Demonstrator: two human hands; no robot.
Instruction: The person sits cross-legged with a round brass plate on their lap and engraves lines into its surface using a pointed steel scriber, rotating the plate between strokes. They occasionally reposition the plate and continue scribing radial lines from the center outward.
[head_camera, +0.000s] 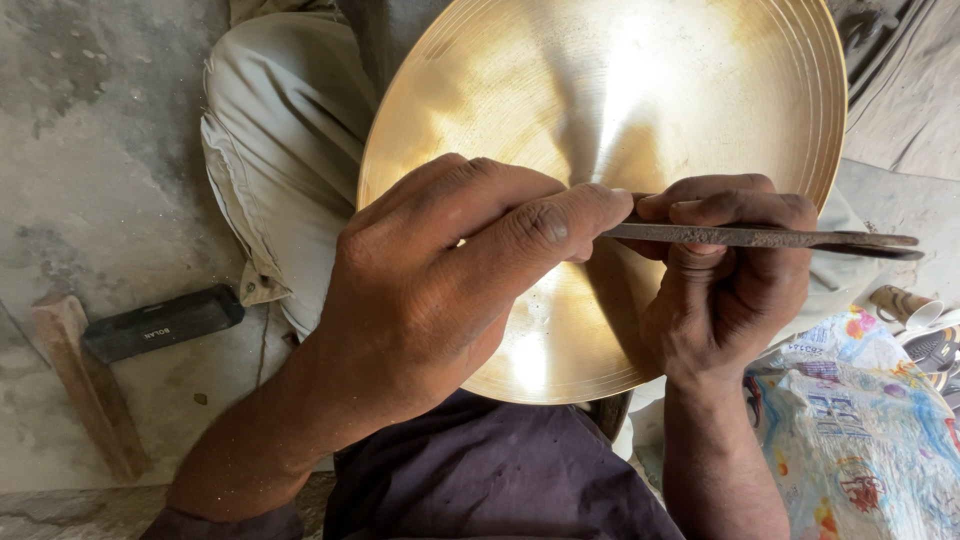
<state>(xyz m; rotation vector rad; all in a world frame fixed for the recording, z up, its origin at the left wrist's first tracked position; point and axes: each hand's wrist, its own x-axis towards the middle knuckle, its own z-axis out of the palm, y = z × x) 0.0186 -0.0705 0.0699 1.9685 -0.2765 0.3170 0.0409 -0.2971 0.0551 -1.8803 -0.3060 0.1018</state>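
Here the right hand is closed in a fist round a dark, flat metal tool lying crosswise, while the left hand curls over it, thumb pressed on the tool's near end. Both work against the face of a round, shiny brass dish propped on the person's lap. On the concrete floor to the left lie a black rectangular block and a wooden stick; a printed plastic bag sits to the right.

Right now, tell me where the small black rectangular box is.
In the head view, the black box lies on the concrete floor at left, beside a wooden block and left of the left hand.
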